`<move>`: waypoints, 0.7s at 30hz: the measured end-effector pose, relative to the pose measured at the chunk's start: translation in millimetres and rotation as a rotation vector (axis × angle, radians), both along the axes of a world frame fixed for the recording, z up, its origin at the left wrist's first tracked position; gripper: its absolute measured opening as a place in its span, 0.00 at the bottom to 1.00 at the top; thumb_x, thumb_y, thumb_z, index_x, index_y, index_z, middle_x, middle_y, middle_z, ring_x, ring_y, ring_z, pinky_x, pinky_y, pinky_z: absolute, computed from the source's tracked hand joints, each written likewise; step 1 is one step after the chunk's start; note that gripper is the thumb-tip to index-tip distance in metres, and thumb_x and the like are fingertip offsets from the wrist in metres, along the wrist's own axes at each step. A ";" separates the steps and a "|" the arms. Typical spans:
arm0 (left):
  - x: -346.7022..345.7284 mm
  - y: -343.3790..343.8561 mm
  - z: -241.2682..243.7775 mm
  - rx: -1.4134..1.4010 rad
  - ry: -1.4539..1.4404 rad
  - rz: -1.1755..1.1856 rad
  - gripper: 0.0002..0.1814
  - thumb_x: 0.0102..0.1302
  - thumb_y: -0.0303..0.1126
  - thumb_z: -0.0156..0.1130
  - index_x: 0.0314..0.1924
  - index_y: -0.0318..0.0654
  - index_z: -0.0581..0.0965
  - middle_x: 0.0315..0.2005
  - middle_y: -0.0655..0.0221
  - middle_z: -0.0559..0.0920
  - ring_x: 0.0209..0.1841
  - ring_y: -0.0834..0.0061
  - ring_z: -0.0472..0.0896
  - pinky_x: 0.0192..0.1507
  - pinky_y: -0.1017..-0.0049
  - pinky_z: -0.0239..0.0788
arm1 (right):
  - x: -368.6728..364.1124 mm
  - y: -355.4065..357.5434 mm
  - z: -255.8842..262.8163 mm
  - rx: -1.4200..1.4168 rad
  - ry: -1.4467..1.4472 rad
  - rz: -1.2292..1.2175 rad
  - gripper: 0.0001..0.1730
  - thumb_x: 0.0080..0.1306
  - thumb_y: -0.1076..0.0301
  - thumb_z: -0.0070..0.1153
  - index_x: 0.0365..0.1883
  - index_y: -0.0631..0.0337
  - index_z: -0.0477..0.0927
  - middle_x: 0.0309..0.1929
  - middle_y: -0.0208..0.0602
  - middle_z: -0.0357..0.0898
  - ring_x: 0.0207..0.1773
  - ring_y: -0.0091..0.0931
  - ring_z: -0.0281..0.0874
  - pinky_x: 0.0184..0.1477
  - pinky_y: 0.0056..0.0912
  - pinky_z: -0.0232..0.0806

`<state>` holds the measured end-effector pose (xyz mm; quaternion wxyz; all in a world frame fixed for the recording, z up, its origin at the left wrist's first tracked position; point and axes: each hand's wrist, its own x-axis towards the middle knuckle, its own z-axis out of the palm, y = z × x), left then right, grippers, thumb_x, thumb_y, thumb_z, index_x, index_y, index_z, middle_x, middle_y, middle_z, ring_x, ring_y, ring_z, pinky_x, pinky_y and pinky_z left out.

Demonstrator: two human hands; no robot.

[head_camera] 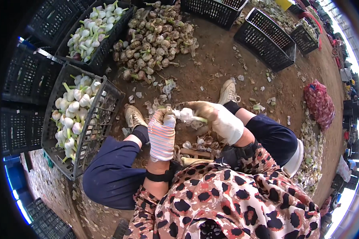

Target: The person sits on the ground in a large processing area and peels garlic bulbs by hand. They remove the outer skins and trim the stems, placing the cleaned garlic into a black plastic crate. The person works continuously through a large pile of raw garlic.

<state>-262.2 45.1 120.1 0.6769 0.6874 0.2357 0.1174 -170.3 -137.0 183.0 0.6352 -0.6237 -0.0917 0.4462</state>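
Both my hands wear work gloves and meet above the ground between my feet. My left hand point(162, 134), in a striped glove, has its fingers curled at the root end of a white garlic bulb point(186, 114); what lies inside its fist is hidden. My right hand point(220, 119), in a stained white glove, is at the bulb's other side, where the short green stem points towards the palm. Its fingers reach over the bulb, and their exact grip is partly hidden. Loose garlic skins point(202, 142) lie on the ground below my hands.
A black crate point(91, 125) of cleaned garlic stands at my left, another crate point(107, 44) behind it. A heap of unpeeled garlic point(155, 41) lies ahead. An upright black crate point(264, 41) and a red mesh sack point(319, 105) are at the right.
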 end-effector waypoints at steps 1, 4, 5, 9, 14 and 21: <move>0.6 1.2 -1.2 -0.019 0.002 -0.034 0.10 0.74 0.32 0.58 0.46 0.33 0.81 0.35 0.71 0.84 0.32 0.81 0.77 0.37 0.80 0.70 | 1.3 5.4 15.3 -0.156 0.037 0.045 0.32 0.73 0.54 0.57 0.67 0.68 0.72 0.56 0.41 0.82 0.55 0.30 0.80 0.57 0.30 0.72; 2.8 -1.7 9.7 -0.530 -0.075 0.098 0.07 0.73 0.33 0.61 0.45 0.38 0.80 0.33 0.73 0.83 0.32 0.80 0.79 0.31 0.78 0.71 | -9.3 12.9 5.8 -0.200 -0.205 0.088 0.28 0.69 0.68 0.59 0.66 0.65 0.74 0.55 0.40 0.83 0.55 0.26 0.80 0.56 0.29 0.71; 5.2 -1.7 15.1 -0.754 -0.099 0.142 0.06 0.72 0.34 0.62 0.44 0.40 0.80 0.33 0.73 0.83 0.32 0.80 0.80 0.30 0.79 0.70 | -12.7 9.5 -5.8 -0.058 -0.072 -0.016 0.28 0.69 0.71 0.57 0.67 0.65 0.73 0.55 0.42 0.83 0.55 0.26 0.80 0.57 0.29 0.71; 16.2 27.1 14.6 -0.949 -0.119 0.427 0.08 0.70 0.38 0.66 0.36 0.46 0.80 0.26 0.75 0.81 0.30 0.80 0.81 0.22 0.82 0.65 | -11.1 9.3 -27.1 -0.048 -0.194 -0.202 0.31 0.66 0.76 0.54 0.69 0.67 0.69 0.56 0.47 0.82 0.57 0.31 0.80 0.59 0.30 0.70; 16.6 -7.3 45.1 0.158 0.360 -0.266 0.27 0.65 0.53 0.70 0.34 0.30 0.81 0.26 0.57 0.83 0.28 0.72 0.78 0.35 0.65 0.71 | -8.9 16.9 -29.7 -0.342 -0.947 -0.116 0.40 0.57 0.81 0.58 0.70 0.67 0.66 0.58 0.54 0.79 0.61 0.43 0.79 0.61 0.36 0.71; 16.5 3.2 4.2 0.100 0.246 -0.072 0.13 0.72 0.36 0.61 0.33 0.33 0.81 0.25 0.62 0.82 0.28 0.73 0.81 0.29 0.68 0.71 | -12.4 29.1 -25.6 -0.310 -0.831 -0.027 0.39 0.58 0.81 0.58 0.70 0.66 0.66 0.58 0.56 0.78 0.59 0.48 0.78 0.60 0.42 0.72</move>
